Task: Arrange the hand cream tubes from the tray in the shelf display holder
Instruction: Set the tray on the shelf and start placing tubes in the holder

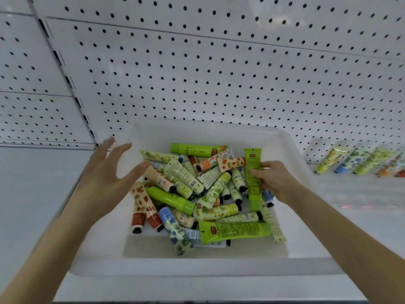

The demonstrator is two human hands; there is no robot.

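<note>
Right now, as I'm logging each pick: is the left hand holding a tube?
No, the left hand is open, fingers spread above the tray; only the right hand grips a green tube.

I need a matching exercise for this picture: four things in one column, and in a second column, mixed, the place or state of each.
1. left hand
2. right hand
3. white tray
4. display holder

a. holds a bright green tube
b. at the far right
c. fingers spread, holding nothing
d. filled with loose tubes

Pairs: 1-c, 2-a, 3-d, 4-b
</note>
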